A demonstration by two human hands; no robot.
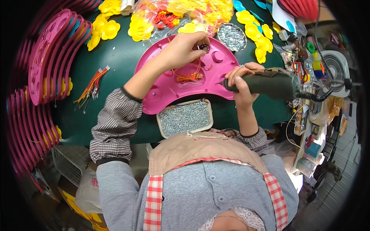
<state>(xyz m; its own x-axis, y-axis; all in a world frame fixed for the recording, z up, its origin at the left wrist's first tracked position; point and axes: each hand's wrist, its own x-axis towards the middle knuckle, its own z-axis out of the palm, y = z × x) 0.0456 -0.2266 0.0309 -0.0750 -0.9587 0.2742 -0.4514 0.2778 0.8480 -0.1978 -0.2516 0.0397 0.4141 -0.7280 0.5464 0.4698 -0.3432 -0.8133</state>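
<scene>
A curved pink plastic shell (pixel 179 91) lies with its hollow side up on the green table in front of me. Inside it, thin red and orange wires (pixel 194 75) run around the middle. My left hand (pixel 185 49) is over the shell's far part, its fingers closed on a small dark round part (pixel 204 47) close to the wires. My right hand (pixel 243 82) is wrapped round a dark power screwdriver (pixel 269 84) held nearly level. Its tip points left, at the shell's right side. My left fingers partly cover the small round part.
A white tray (pixel 211 115) of small screws sits on the near side; a round dish (pixel 245 40) of silvery pieces is beyond. Yellow flower-shaped parts (pixel 140 29) lie along the back. Stacked pink shells (pixel 46 57) and a wire bundle (pixel 92 86) are left, a fan (pixel 335 67) right.
</scene>
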